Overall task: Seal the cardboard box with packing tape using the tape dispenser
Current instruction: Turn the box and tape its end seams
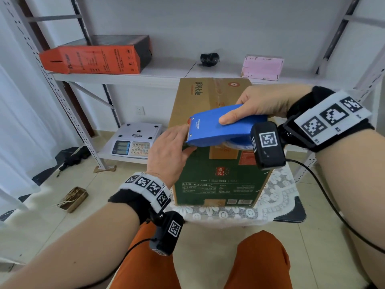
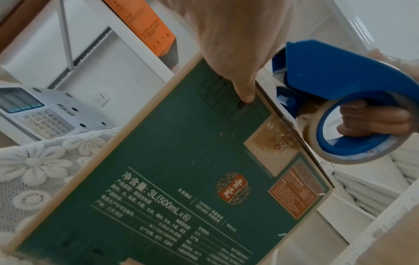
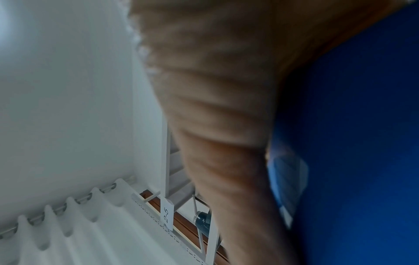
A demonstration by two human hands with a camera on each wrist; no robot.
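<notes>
right hand (image 1: 262, 103) gripping blue plastic tape dispenser (image 1: 218, 127) above brown-and-green cardboard box (image 1: 210, 163), left hand (image 1: 168, 151) lying flat-fingered against box's near top edge

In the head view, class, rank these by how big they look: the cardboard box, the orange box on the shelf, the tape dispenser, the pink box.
1. cardboard box
2. orange box
3. tape dispenser, though it is nearer the camera, so its real rank against the orange box is unsure
4. pink box
</notes>
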